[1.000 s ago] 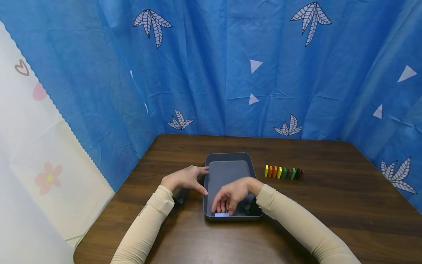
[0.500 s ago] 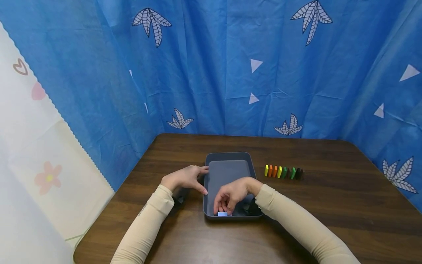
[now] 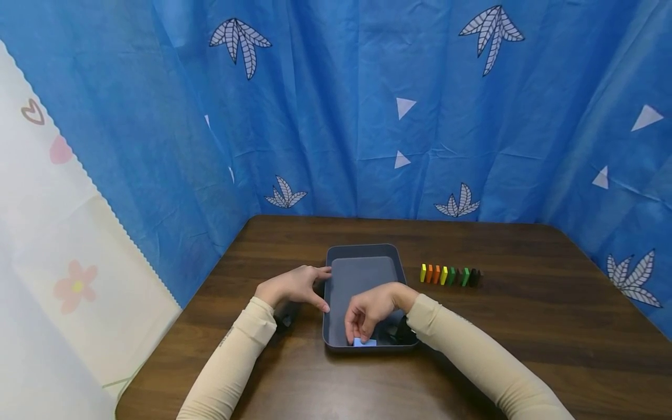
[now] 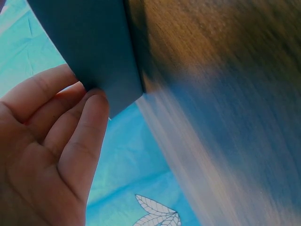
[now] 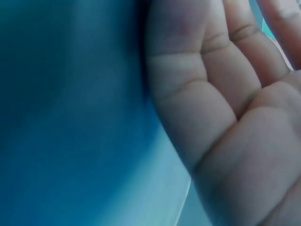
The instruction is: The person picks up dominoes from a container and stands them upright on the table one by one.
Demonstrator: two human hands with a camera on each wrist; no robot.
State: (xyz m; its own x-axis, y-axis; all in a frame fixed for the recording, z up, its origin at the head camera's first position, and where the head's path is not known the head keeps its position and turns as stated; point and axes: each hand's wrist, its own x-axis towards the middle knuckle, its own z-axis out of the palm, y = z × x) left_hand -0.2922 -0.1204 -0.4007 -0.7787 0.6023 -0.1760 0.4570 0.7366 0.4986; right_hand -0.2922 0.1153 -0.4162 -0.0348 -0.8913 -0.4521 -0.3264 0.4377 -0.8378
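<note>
On the wooden table stands a shallow dark grey tray (image 3: 362,277). At its left side, my left hand (image 3: 296,284) holds the rim, thumb and index finger spread apart along it. In the left wrist view, the tray's wall (image 4: 94,42) shows with fingertips on both sides of its edge. My right hand (image 3: 370,309) reaches down into the near end of the tray, fingers bent, and pinches a small light blue rectangular block (image 3: 366,343) by the front wall. Fingers partly cover the block. The right wrist view shows the curled fingers (image 5: 183,89) close up beside a blurred bluish surface.
Right of the tray, a row of small upright domino-like blocks (image 3: 443,275) in yellow, orange, green and dark colours stands on the table (image 3: 525,326). A blue curtain (image 3: 325,116) hangs behind the table, and a white curtain (image 3: 79,233) is at the left.
My right hand and the light blue block have shifted a little to the right along the tray's front wall. The left hand and the tray have stayed in place.
</note>
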